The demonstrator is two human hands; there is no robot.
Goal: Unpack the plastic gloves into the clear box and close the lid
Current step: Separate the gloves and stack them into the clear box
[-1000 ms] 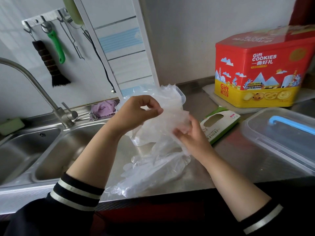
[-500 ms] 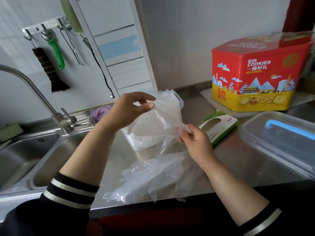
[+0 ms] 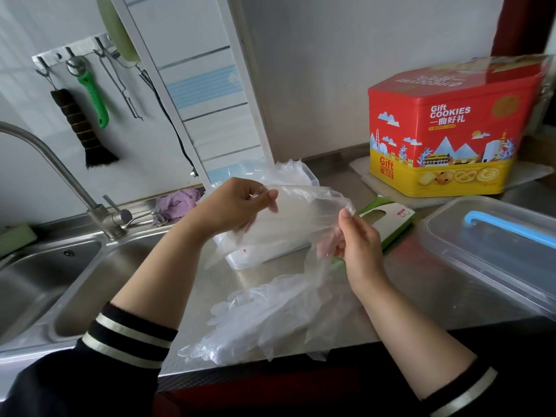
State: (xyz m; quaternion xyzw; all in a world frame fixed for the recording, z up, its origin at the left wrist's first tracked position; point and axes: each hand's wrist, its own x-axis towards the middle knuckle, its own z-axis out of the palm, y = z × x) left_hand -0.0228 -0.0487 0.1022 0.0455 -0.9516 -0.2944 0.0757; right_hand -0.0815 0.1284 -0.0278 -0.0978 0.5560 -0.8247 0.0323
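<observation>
Left hand: fingers curled, pinching one edge of a glove.
Right hand: thumb and fingers pinch the glove's other edge.
Box: just behind the fingers, gloves inside.
Pile: below the hands, reaching the counter edge.
Lid: right, apart.

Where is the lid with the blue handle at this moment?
In the head view the lid lies at the far right on the steel counter, in front of the red cookie tin and right of the right hand.
</observation>
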